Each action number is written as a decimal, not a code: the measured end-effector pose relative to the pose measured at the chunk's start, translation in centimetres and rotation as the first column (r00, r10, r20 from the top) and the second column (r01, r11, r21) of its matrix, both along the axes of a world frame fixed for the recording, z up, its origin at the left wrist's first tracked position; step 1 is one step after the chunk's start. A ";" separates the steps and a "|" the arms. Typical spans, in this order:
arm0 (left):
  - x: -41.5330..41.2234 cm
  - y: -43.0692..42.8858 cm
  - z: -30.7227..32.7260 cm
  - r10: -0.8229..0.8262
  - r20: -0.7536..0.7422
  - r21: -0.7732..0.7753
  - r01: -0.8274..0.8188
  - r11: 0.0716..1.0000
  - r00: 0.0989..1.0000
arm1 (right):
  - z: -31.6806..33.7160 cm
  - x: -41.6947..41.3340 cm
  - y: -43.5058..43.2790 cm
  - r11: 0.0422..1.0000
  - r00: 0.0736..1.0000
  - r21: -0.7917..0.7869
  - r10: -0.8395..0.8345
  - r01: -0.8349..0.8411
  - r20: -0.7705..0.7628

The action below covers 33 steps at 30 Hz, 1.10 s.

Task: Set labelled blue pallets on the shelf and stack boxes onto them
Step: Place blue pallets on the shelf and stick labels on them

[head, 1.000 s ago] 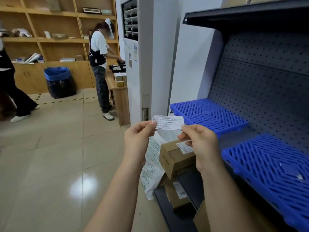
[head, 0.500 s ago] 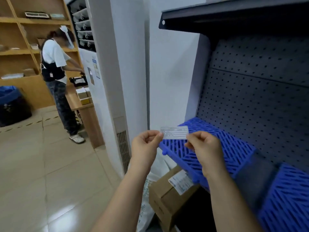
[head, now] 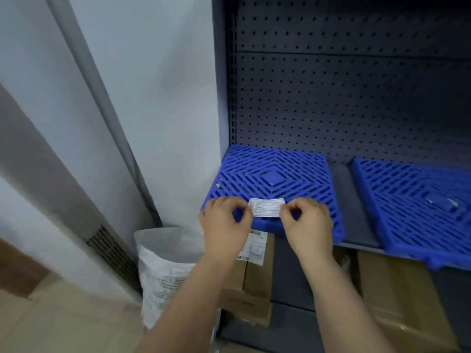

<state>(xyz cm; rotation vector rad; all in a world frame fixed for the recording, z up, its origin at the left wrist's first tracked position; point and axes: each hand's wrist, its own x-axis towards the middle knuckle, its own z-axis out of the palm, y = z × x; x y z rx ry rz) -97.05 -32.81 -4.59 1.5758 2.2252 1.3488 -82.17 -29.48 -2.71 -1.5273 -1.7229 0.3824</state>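
Both hands' grip pinches a rectangular paper label (head: 266, 207) over slatted plastic pallet (head: 274, 174).

Left pallet (head: 272, 174): on shelf (head: 356, 222), centre frame.
Right pallet (head: 418, 207): beside it, right edge.
Label (head: 266, 210): I see it before left pallet.
Boxes (head: 397, 289): under shelf.

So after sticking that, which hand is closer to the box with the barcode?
Left, probably. The left hand is just above that box, which sits below the pallet; the right hand is further over. Both pinch the label.
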 end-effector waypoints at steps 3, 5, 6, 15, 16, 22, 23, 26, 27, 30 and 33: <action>0.1 0.1 -1.1 -0.045 -0.136 0.002 0.045 0.999 0.990 | -1.5 0.1 -0.8 0.986 0.971 0.043 -0.164 0.158 0.177; 0.1 0.4 -1.4 -0.062 -0.186 0.002 0.064 0.998 0.981 | -2.0 0.2 -0.7 0.980 0.950 0.020 -0.199 0.200 0.243; 0.1 0.6 -1.5 -0.061 -0.200 -0.003 0.061 0.998 0.978 | -2.1 0.2 -0.6 0.977 0.943 0.017 -0.210 0.213 0.260; -0.6 -1.5 -3.1 -0.231 -0.337 0.077 0.271 0.959 0.913 | -3.1 2.0 -3.6 0.952 0.903 0.307 -0.147 0.018 0.403; -0.5 -1.8 -3.4 -0.255 -0.375 0.056 0.297 0.953 0.891 | -3.4 1.9 -3.9 0.969 0.890 0.246 -0.133 0.025 0.435; -0.4 -1.7 -3.3 -0.325 -0.476 -0.138 0.296 0.945 0.817 | -4.0 1.5 -4.1 0.996 0.813 -0.043 -0.038 0.077 0.581; -0.4 -1.7 -3.2 -0.325 -0.467 -0.145 0.292 0.945 0.822 | -3.9 1.6 -4.0 0.996 0.804 -0.060 -0.022 0.072 0.594; 0.7 -1.2 -1.9 -0.329 -0.424 -0.120 0.307 0.944 0.844 | -2.9 2.9 -4.0 0.998 0.815 -0.045 -0.017 0.054 0.580; 1.4 -0.7 -1.0 -0.348 -0.418 -0.123 0.327 0.937 0.840 | -2.3 4.0 -4.0 0.998 0.818 -0.028 -0.033 0.060 0.574; 5.4 1.8 2.2 -0.437 -0.450 -0.147 0.418 0.897 0.779 | 0.4 9.1 -3.3 0.991 0.793 0.020 -0.118 0.133 0.598; 12.3 4.3 5.8 -0.490 -0.533 -0.117 0.513 0.850 0.690 | 3.8 16.4 -2.8 0.974 0.757 0.046 -0.203 0.223 0.621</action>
